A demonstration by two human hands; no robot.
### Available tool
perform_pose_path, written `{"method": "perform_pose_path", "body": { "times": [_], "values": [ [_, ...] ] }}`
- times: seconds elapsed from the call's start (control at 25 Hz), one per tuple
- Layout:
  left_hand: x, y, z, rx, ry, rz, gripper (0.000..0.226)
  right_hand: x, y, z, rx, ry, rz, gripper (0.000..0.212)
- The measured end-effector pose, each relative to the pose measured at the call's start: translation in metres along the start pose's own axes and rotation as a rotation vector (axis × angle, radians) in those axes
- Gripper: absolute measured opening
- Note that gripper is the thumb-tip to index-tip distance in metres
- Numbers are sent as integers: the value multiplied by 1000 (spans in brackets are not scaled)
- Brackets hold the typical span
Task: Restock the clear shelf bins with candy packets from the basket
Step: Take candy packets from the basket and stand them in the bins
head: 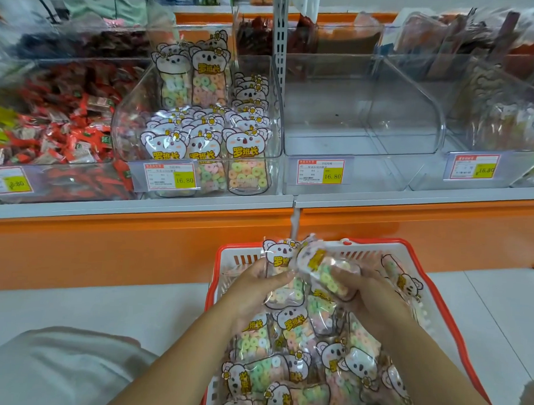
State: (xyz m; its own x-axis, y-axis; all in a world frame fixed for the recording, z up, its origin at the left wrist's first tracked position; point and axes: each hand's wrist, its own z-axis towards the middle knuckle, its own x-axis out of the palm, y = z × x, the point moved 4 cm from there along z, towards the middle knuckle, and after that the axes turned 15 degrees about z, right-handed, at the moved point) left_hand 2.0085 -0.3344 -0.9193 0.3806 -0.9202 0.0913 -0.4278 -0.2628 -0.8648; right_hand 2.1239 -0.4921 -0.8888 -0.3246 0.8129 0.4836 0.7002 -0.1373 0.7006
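Both hands are over the basket (pixel 376 250) of candy packets, which stands on the floor below the shelf. The left hand (pixel 253 289) grips one koala-printed packet (pixel 280 257) upright, fingers curled round it. The right hand (pixel 377 303) clamps a second packet (pixel 327 274), tilted and touching the first. On the shelf, a clear bin (pixel 122 136) holds matching packets in upright rows; a second clear bin (pixel 362 121) adjoins its right side.

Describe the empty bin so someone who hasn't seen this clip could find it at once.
On the orange-edged shelf above the red-rimmed basket, find the row of clear bins. The empty bin sits just right of the bin of koala-print packets. Unlike its neighbours, it holds nothing, with only a price tag on its front.
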Motion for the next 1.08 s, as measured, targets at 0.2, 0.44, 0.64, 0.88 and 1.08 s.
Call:
{"method": "perform_pose_path", "body": {
  "times": [0.2, 0.44, 0.64, 0.88, 1.08],
  "values": [
    [4, -3, -1, 4, 0, -70, 119, 9, -25, 0, 13, -91, 35, 21],
    [10, -4, -9, 15, 0, -27, 135, 30, -37, -16, -184, -61, -408, 37],
    [0, -12, -17, 18, -4, -19, 122, 45, -19, -26, -216, 70, -531, 17],
    [-3, -44, -46, 130, -87, 154, 106, 73, -7, -38, -328, 137, -570, 45],
    [-20, -106, -90, 400, -269, 345, 24, 119, 23, -45, -260, 234, -378, 61]
  ]
}}
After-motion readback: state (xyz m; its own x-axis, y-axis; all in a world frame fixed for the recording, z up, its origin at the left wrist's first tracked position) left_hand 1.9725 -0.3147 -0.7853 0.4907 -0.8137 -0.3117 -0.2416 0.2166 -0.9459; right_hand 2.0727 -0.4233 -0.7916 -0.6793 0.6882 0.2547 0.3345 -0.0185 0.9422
